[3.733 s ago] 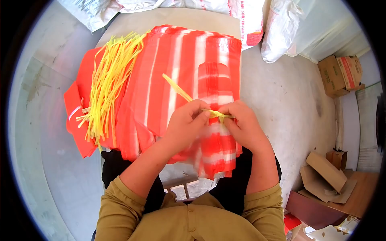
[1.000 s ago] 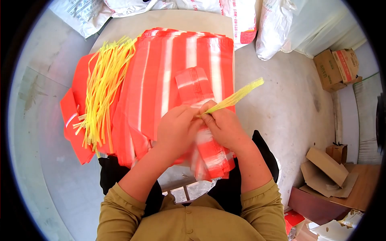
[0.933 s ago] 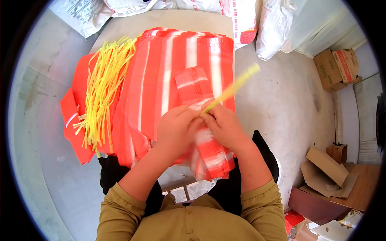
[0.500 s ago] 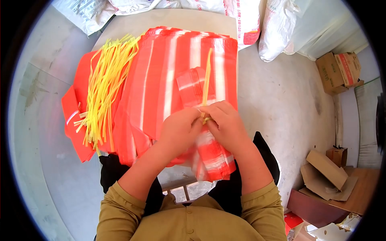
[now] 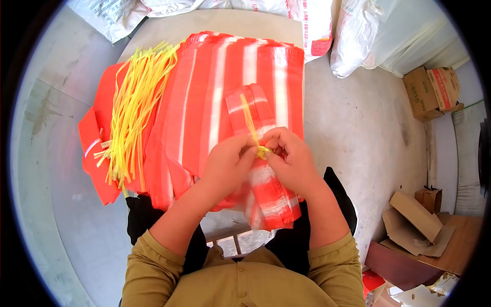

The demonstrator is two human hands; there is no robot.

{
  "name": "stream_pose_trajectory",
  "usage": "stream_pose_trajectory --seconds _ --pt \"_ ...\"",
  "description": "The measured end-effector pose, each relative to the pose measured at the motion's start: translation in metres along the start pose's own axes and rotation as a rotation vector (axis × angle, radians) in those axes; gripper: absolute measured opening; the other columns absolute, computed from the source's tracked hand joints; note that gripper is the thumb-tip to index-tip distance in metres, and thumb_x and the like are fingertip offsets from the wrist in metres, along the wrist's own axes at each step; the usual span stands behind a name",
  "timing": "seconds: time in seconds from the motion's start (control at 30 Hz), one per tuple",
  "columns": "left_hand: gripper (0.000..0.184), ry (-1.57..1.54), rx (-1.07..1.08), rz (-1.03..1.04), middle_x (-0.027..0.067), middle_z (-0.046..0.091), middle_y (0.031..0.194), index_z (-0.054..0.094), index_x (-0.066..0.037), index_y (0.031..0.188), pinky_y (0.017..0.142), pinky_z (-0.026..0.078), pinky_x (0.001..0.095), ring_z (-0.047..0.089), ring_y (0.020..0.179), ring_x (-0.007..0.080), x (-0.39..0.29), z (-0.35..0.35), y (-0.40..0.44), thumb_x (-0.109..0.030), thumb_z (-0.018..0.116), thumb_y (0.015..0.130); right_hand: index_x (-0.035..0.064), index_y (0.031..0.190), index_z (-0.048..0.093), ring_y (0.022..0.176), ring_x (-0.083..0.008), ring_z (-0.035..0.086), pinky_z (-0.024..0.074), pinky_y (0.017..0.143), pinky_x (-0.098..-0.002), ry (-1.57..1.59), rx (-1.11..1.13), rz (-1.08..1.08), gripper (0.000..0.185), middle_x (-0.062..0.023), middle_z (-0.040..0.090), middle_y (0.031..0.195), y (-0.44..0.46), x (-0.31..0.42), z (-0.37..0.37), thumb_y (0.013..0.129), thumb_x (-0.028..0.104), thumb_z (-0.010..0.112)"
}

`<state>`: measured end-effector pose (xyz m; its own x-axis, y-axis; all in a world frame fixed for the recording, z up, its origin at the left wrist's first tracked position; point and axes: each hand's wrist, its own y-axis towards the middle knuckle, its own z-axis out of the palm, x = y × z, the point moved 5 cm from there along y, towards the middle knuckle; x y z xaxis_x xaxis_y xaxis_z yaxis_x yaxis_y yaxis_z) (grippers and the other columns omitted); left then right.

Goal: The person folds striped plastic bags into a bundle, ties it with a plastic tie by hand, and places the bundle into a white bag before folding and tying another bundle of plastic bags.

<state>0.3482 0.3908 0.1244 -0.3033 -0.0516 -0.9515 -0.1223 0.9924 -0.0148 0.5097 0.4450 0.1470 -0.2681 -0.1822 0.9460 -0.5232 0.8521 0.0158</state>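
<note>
A folded red-and-white striped plastic bundle (image 5: 273, 197) lies over the right part of a wide stack of striped plastic sheets (image 5: 204, 97). Across the bundle's middle sits a yellow strip (image 5: 249, 116), knotted or looped there, with one loose end pointing up. My left hand (image 5: 231, 161) pinches the strip on the left side of the knot. On its right side, my right hand (image 5: 290, 157) grips the strip with bent fingers. Many more yellow strips (image 5: 138, 107) lie in a loose bunch on the stack's left side.
The stack rests on a pale tabletop (image 5: 230, 21). White printed sacks (image 5: 317, 25) stand behind it. A cardboard box (image 5: 429, 94) is at the upper right, and opened cardboard (image 5: 414, 225) lies on a brown wooden surface (image 5: 463, 245) at the lower right.
The strip's loose end has swung from the upper right to point up and slightly left, and looks shorter. A yellow knot now shows between my hands. Both hands have stayed over the bundle's middle.
</note>
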Motion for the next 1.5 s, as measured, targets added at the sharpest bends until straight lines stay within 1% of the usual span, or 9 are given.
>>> stream_pose_trajectory --seconds 0.13,0.4,0.5,0.7,0.8,1.0,1.23,1.37,1.5 --pt "0.011 0.044 0.022 -0.033 0.0160 0.069 0.085 0.068 -0.001 0.098 0.069 0.051 0.0399 0.067 0.077 0.0310 -0.006 -0.002 0.000 -0.011 0.067 0.095 0.0043 0.113 0.061 0.083 -0.0130 0.059 0.0504 0.075 -0.0299 0.224 0.107 0.210 0.023 -0.0046 0.063 0.094 0.000 -0.009 0.000 0.091 0.005 0.067" --pt "0.009 0.076 0.005 0.000 0.0166 0.068 0.083 0.067 -0.001 0.093 0.068 0.051 0.0414 0.067 0.076 0.0332 -0.006 -0.002 0.000 -0.010 0.067 0.094 0.0050 0.111 0.059 0.077 -0.0148 0.058 0.0506 0.072 -0.0309 -0.032 -0.027 0.076 0.028 -0.0063 0.059 0.094 -0.004 0.005 -0.008 0.084 -0.003 0.065" --pt "0.005 0.257 -0.051 0.157 0.0126 0.063 0.080 0.064 0.000 0.098 0.067 0.050 0.0362 0.063 0.071 0.0256 -0.010 -0.006 0.000 -0.004 0.065 0.097 0.0053 0.106 0.055 0.074 -0.0089 0.052 0.0465 0.069 -0.0254 -0.038 -0.030 0.064 0.025 -0.0009 0.054 0.089 -0.006 0.003 -0.013 0.084 -0.006 0.062" --pt "0.012 0.729 -0.104 0.176 0.0164 0.064 0.085 0.062 -0.002 0.100 0.068 0.050 0.0490 0.066 0.085 0.0409 -0.012 -0.017 0.003 -0.009 0.069 0.093 0.0061 0.107 0.056 0.077 -0.0098 0.054 0.0485 0.070 -0.0276 0.062 0.109 0.194 0.024 -0.0006 0.054 0.089 -0.013 -0.012 -0.033 0.085 -0.003 0.064" --pt "0.012 0.597 -0.336 0.194 0.0168 0.063 0.089 0.062 -0.003 0.101 0.068 0.051 0.0438 0.065 0.081 0.0349 -0.031 -0.022 -0.004 -0.006 0.068 0.093 0.0050 0.114 0.059 0.079 -0.0128 0.056 0.0510 0.074 -0.0309 0.052 0.038 0.199 0.025 -0.0021 0.057 0.089 -0.013 -0.007 -0.037 0.090 0.006 0.067" --pt "0.020 0.127 0.152 -0.135 0.0051 0.063 0.106 0.061 -0.001 0.115 0.075 0.051 0.0302 0.060 0.083 0.0123 -0.008 -0.015 -0.012 -0.010 0.068 0.099 0.0019 0.136 0.057 0.093 -0.0177 0.065 0.0527 0.084 -0.0334 -0.253 0.030 0.162 0.040 -0.0067 0.070 0.102 -0.009 -0.003 -0.031 0.102 0.022 0.061" --pt "0.044 -0.484 0.053 -0.254 0.0128 0.063 0.127 0.049 0.002 0.138 0.092 0.053 0.0350 0.062 0.112 0.0180 0.006 -0.012 -0.033 -0.021 0.064 0.103 -0.0017 0.143 0.054 0.100 -0.0209 0.067 0.0547 0.084 -0.0342 0.634 0.366 -0.089 0.042 -0.0107 0.070 0.109 -0.017 0.022 -0.011 0.108 0.021 0.050" --pt "0.048 -0.787 0.087 -0.419 0.0114 0.061 0.135 0.045 0.000 0.147 0.103 0.051 0.0376 0.061 0.122 0.0194 0.018 -0.008 -0.041 -0.016 0.062 0.104 0.0004 0.142 0.056 0.099 -0.0150 0.064 0.0541 0.083 -0.0295 0.007 0.036 0.098 0.045 -0.0062 0.065 0.107 0.000 0.000 -0.001 0.100 0.012 0.067" --pt "0.043 -0.862 0.096 -0.405 0.0094 0.062 0.136 0.047 -0.003 0.147 0.105 0.053 0.0385 0.062 0.123 0.0193 0.021 -0.007 -0.045 -0.015 0.059 0.107 0.0040 0.147 0.048 0.097 -0.0183 0.065 0.0551 0.080 -0.0331 0.024 -0.045 0.084 0.059 -0.0110 0.066 0.111 0.001 -0.005 0.009 0.096 0.019 0.072"
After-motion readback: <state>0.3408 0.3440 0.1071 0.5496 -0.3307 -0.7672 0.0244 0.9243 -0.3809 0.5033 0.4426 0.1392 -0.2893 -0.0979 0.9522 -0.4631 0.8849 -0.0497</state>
